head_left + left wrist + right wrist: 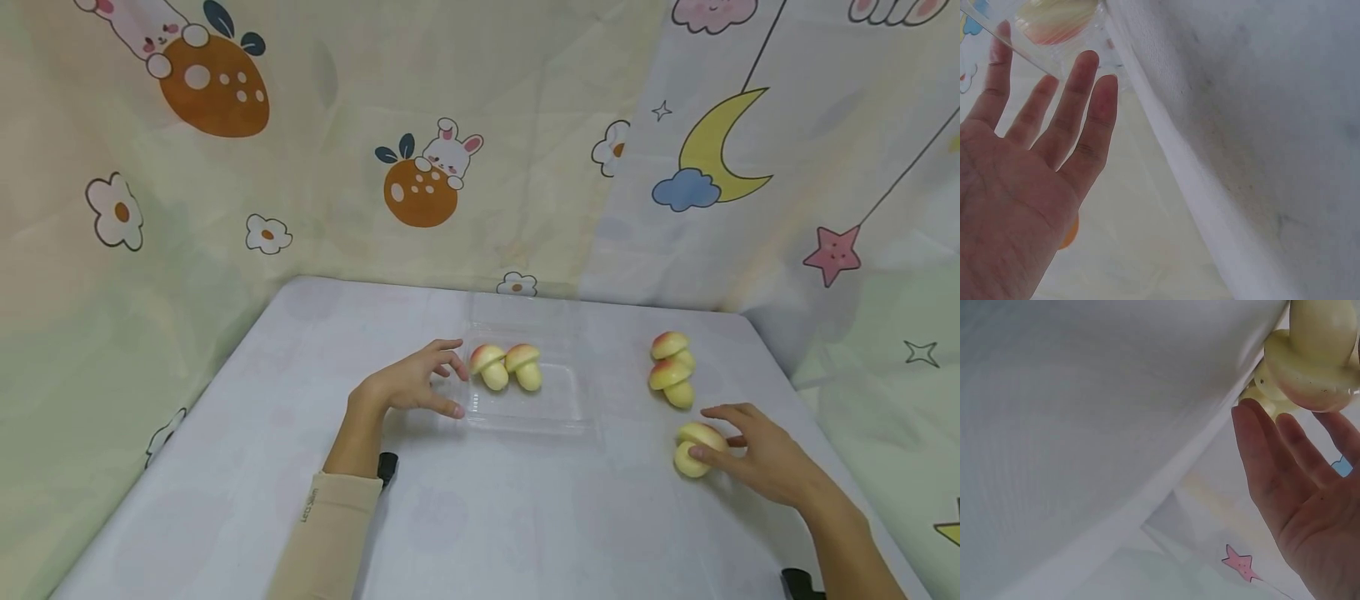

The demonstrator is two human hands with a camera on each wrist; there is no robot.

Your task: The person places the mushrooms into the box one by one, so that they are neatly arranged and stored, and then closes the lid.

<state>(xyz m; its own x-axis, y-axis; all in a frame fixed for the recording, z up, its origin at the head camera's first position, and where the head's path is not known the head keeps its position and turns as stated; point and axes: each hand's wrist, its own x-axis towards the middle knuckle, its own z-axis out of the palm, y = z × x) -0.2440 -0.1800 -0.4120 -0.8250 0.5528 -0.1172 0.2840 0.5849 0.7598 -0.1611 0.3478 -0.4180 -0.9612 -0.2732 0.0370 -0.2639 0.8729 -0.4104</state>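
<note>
At the lower right of the head view, the right hand [768, 458] has its thumb over a mushroom [698, 433]; whether its fingers pinch it cannot be told. Two more mushrooms [672, 381] lie close together above it on the desk [600, 533]. Mid-frame, the left hand [412, 379], fingers apart, is beside the box [562, 407], maybe to steady it. Two mushrooms [488, 367] sit inside, side by side.

1 line of dark lettering [310, 505] is printed on the left sleeve [330, 533], too small to be read.
</note>
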